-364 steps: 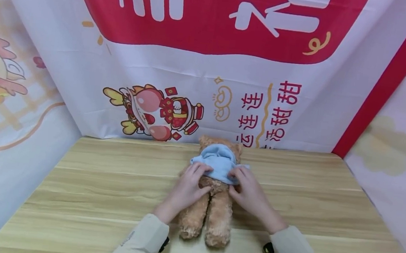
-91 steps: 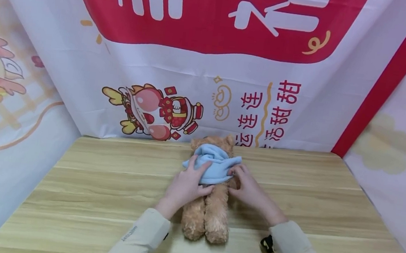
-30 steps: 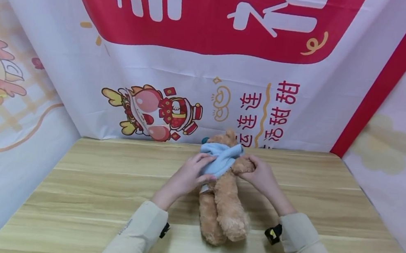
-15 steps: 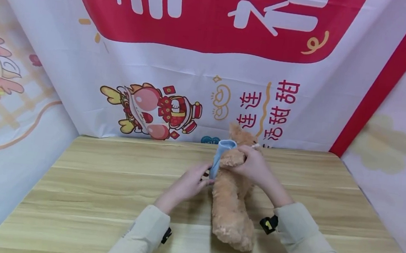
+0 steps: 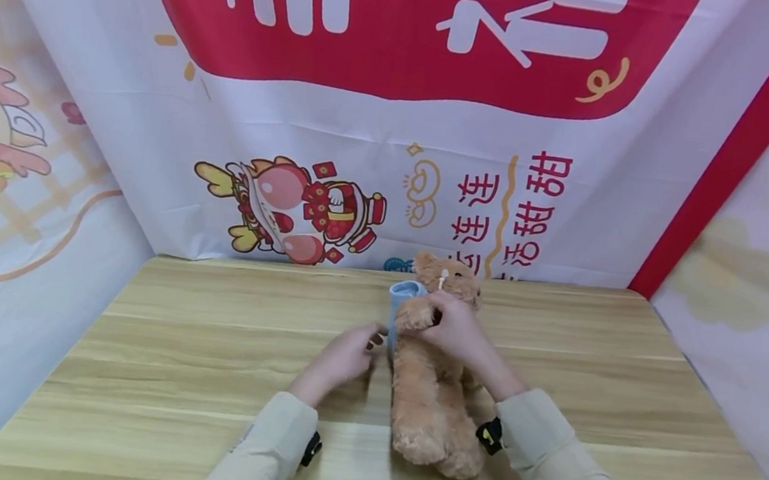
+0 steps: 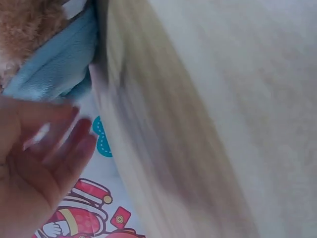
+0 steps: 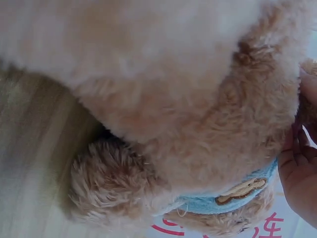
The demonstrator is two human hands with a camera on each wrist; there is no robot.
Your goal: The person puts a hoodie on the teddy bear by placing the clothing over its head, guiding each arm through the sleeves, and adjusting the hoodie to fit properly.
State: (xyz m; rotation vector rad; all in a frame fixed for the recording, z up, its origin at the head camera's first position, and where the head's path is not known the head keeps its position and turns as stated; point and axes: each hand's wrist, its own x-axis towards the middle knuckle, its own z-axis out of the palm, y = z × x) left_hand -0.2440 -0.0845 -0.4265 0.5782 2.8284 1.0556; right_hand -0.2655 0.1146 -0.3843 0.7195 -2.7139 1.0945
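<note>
- Presently, the teddy bear [image 5: 414,407] is on the far part of the table [image 5: 206,331], with its head near the back edge and close to the printed banner [image 5: 368,125].
- At its left and its right, the wooden surface stretches wide and gives much room for moving; behind the head, the room is quite narrow.
- Its long axis goes from the back edge toward the person, head far and feet near; the body is turned on its side, and the face points to the right.
- The blue garment [image 5: 405,290] is around its upper body, with a rolled part standing at the left side; it carries a patch [image 7: 241,192].
- The right hand [image 5: 461,332] holds one arm of the bear, fingers bent around it.
- The left hand [image 5: 344,355] is just beside the garment, fingers loosely bent and slightly spread; whether they touch the cloth, I cannot tell.
</note>
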